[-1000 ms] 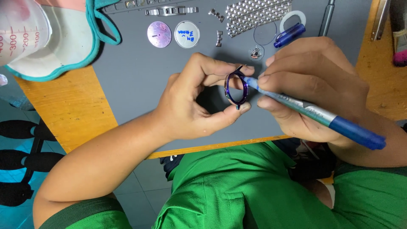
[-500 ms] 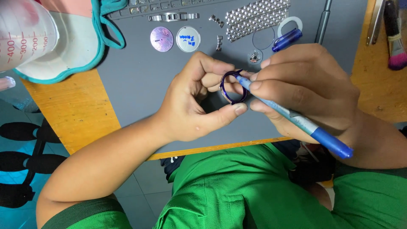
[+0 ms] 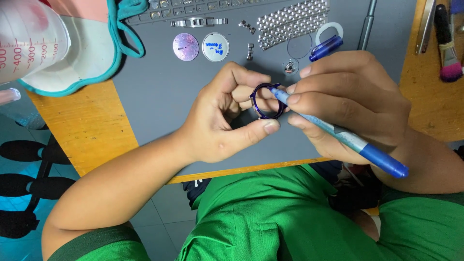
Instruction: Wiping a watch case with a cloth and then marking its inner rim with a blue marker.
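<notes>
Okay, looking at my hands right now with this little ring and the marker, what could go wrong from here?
The left hand pinches the small dark ring only by fingertips while the right hand presses the blue marker against it, so the ring might slip and drop past the table edge. The tip could also skid and ink a finger. The loose marker cap and tiny parts on the grey mat could get knocked.
</notes>
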